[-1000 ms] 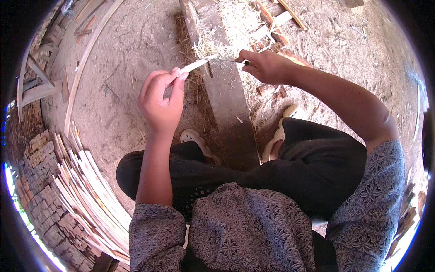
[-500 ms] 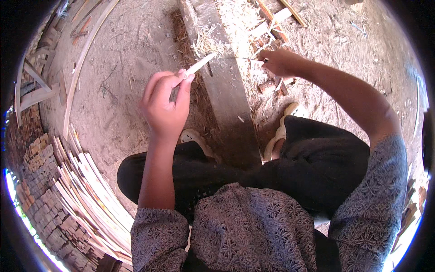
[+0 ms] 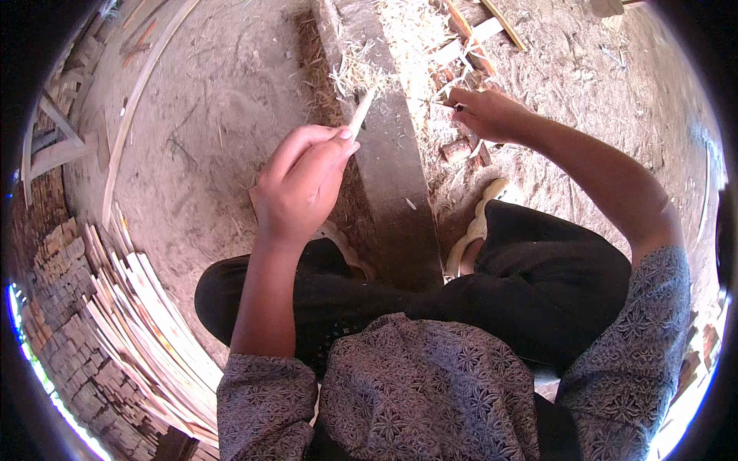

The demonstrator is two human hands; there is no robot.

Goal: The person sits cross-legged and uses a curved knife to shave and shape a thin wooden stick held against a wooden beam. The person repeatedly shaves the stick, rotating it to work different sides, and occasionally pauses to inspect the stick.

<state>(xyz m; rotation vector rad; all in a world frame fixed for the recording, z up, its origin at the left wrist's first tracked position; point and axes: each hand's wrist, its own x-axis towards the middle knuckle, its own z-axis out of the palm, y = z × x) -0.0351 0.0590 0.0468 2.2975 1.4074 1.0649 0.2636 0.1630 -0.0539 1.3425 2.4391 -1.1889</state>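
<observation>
My left hand (image 3: pixel 304 184) pinches a pale whittled wooden stick (image 3: pixel 361 113) between thumb and fingers. Its tapered far end points up and slightly right, over a dark wooden plank (image 3: pixel 392 177) that runs away from between my legs. Curly wood shavings (image 3: pixel 357 73) are heaped on the plank near the stick's tip. Right of the plank, my right hand (image 3: pixel 486 114) is closed around a thin tool (image 3: pixel 435 102), seen nearly edge-on and pointing left. Most of it is hidden by my fingers, so its exact kind does not show. The tool and stick are apart.
A stack of long pale wooden strips (image 3: pixel 154 307) and piled short wood pieces (image 3: pixel 58 307) lie at the left. A long curved strip (image 3: pixel 142 100) rests on the dirt floor. Wood scraps (image 3: pixel 469 50) and more shavings (image 3: pixel 411 38) lie beyond and right of the plank.
My left hand has moved right, turning the stick more upright. My right hand has shifted slightly right, and less of the thin tool shows.
</observation>
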